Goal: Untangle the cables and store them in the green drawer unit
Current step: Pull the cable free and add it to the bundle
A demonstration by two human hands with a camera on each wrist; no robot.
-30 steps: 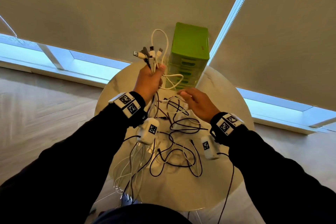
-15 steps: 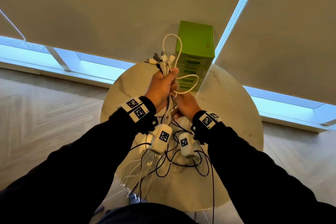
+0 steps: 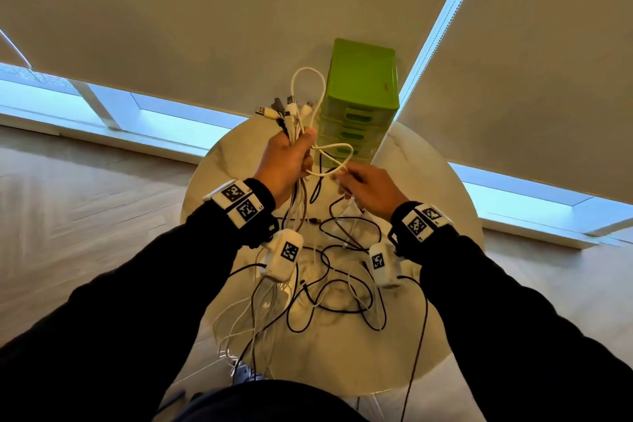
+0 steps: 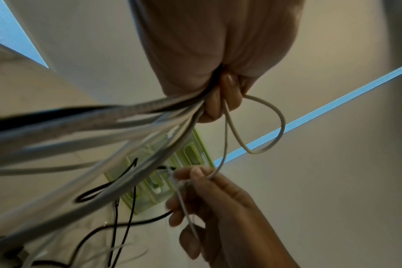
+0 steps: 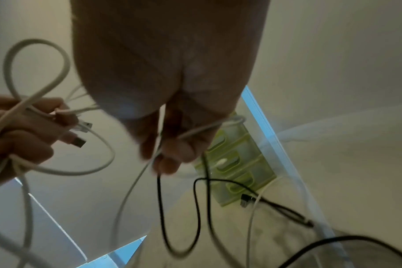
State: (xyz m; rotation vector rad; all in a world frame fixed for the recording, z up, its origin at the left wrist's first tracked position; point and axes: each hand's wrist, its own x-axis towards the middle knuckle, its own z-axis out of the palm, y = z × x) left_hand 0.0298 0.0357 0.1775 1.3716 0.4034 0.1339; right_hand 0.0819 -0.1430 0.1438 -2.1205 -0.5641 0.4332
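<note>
My left hand (image 3: 289, 161) is raised above the round table (image 3: 445, 284) and grips a bundle of white and black cables (image 3: 297, 120), their USB plugs (image 3: 265, 111) sticking up above the fist. A white cable loop (image 3: 334, 161) hangs from that fist over to my right hand (image 3: 363, 185), which pinches a thin white cable (image 4: 215, 175) between thumb and fingers. In the right wrist view a black cable (image 5: 160, 199) also hangs from those fingers. The green drawer unit (image 3: 361, 86) stands at the table's far edge, its drawers closed.
A tangle of black and white cables (image 3: 339, 284) lies on the table under my wrists, and several white ones (image 3: 239, 325) droop over its near left edge. Closed roller blinds (image 3: 171, 10) hang behind the table, with wooden floor (image 3: 68, 199) to the left.
My right hand moved from close under the left fist out to the right, drawing a white cable with it. The left hand stays raised with its bundle.
</note>
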